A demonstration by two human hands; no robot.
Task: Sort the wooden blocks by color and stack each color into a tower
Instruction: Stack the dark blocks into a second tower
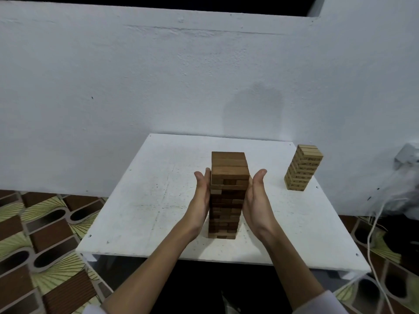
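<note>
Dark tower [227, 196] stands mid-surface [140, 200], upright, top layers slightly offset from lower ones. Left hand [201, 196] and right hand [255, 198] flank it, palms facing inward, fingers straight, flat against or just beside opposite sides; contact unclear. Likely purpose: squaring layers, steadying stack. Tower sits between both hands, rising above fingertips. Light tower [302, 167] stands well apart, far right, near surface edge, untouched. No loose blocks visible; sorting looks near done.
</note>
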